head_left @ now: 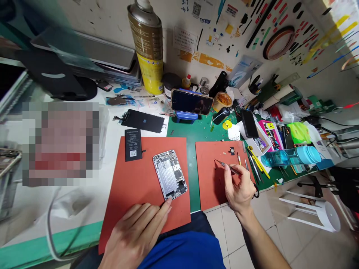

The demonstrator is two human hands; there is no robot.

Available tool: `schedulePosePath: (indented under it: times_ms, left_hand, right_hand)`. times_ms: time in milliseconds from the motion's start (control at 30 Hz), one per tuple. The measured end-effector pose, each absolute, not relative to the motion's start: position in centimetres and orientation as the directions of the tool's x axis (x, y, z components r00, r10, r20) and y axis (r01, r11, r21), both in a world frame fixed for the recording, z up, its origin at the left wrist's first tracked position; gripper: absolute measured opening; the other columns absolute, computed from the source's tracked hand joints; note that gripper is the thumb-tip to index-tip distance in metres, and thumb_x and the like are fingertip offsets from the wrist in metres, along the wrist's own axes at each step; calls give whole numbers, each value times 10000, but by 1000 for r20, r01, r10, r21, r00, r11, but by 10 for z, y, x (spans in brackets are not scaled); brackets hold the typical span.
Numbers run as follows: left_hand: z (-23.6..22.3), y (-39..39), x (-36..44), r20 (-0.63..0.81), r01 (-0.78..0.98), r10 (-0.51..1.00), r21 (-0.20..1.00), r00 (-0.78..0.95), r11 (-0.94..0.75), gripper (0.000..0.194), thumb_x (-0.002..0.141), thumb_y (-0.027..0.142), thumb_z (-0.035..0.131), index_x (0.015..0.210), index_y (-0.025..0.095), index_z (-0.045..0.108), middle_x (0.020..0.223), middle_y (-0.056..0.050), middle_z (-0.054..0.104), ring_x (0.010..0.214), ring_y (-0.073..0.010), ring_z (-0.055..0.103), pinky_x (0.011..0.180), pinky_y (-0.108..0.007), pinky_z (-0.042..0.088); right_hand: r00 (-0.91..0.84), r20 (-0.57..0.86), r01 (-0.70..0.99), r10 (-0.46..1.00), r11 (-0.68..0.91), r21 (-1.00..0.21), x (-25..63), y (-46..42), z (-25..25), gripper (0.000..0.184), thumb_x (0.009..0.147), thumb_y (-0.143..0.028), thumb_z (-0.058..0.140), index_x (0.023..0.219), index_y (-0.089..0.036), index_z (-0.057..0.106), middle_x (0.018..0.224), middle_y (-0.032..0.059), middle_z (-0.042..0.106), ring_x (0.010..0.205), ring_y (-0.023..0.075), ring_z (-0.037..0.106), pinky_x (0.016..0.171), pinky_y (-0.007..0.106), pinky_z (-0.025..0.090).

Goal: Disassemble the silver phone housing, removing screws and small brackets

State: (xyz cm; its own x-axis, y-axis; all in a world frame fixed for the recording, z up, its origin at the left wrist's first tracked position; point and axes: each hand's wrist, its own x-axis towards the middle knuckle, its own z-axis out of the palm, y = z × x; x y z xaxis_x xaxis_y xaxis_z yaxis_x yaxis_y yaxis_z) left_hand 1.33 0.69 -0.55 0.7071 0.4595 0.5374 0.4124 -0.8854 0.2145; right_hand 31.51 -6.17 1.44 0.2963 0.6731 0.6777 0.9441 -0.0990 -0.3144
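A pair of tweezers is being pinched between the fingers of the right hand, with the thin tips pointing up and to the left, just above the right red mat. The left hand is being kept flat and relaxed on the left red mat, nothing being grasped by it; its fingertips are being pressed lightly against the lower edge of the opened phone body. This phone body is lying on the left mat, tilted, with its inner parts facing up. Just beside it, at the upper left corner of the same mat, a black battery is lying flat. A small black part is resting near the top of the right mat, and several thin tools are being kept along its right edge. Behind the mats, a black screen panel is lying on the white table, and another phone is being held upright on a blue stand. A tall spray can is standing near the wall, and a blue bottle is lying on its side at the right.
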Motion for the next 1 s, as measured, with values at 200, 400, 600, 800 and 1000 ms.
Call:
schedulePosePath:
  times_ms: [200, 400, 600, 800, 1000]
  left_hand:
    - [4, 0, 14, 538, 397, 595, 446, 597, -802, 229, 1043, 29, 583, 1153, 169, 727, 986, -29, 796, 842, -157, 729, 820, -335, 556]
    - [7, -7, 13, 286, 435, 832, 745, 476, -505, 140, 1069, 314, 654, 1144, 207, 705, 1043, -26, 793, 908, -157, 752, 859, -310, 617]
    - [12, -5, 13, 284, 397, 824, 769, 490, -501, 87, 1083, 253, 620, 1105, 197, 683, 1030, -16, 798, 897, -155, 744, 893, -336, 599]
    - [15, -4, 13, 284, 380, 812, 772, 510, -509, 125, 1101, 181, 559, 1067, 191, 678, 998, -1, 794, 875, -140, 738, 910, -336, 577]
    - [16, -3, 12, 279, 366, 797, 774, 535, -517, 175, 1110, 182, 534, 1065, 188, 702, 982, -11, 794, 860, -144, 737, 864, -335, 576]
  right_hand:
    - [536, 503, 727, 678, -68, -683, 277, -74, 39, 218, 939, -227, 812, 1096, -213, 662, 893, 25, 756, 713, 182, 782, 680, 298, 682]
    - [599, -49, 136, 799, -162, -977, 233, -82, 49, 259, 885, -316, 881, 993, -220, 666, 734, -16, 721, 555, 149, 726, 535, 231, 628]
    - [562, -152, 46, 813, -214, -976, 223, -73, 42, 318, 844, -358, 917, 985, -217, 669, 730, -6, 737, 562, 173, 757, 542, 229, 633]
    - [540, -130, 73, 831, -200, -977, 222, -71, 44, 285, 864, -349, 902, 974, -226, 671, 740, -9, 755, 553, 165, 758, 537, 216, 630]
    - [483, -77, 123, 872, -155, -980, 225, -73, 45, 251, 883, -293, 886, 1007, -232, 677, 823, 17, 802, 645, 168, 789, 591, 213, 656]
